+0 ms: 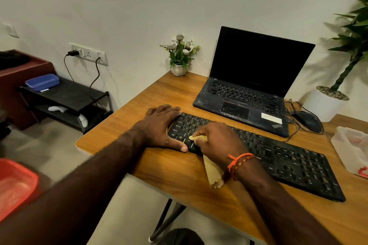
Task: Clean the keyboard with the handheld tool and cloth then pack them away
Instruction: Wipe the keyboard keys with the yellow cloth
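A black keyboard (278, 157) lies slantwise across the wooden desk (179, 177). My left hand (161, 125) lies flat with straight fingers on the keyboard's left end, thumb along its front edge. My right hand (217, 139) grips a yellow cloth (213, 171) and presses its tip onto the keys near the left end. The rest of the cloth trails under my wrist onto the desk. No handheld tool can be made out.
An open black laptop (251, 85) stands behind the keyboard, a mouse (307, 120) with cables to its right. A clear plastic container (352, 149) sits at the desk's right edge. A small flower pot (179, 68) stands at the back; a large potted plant (328, 103) at the right.
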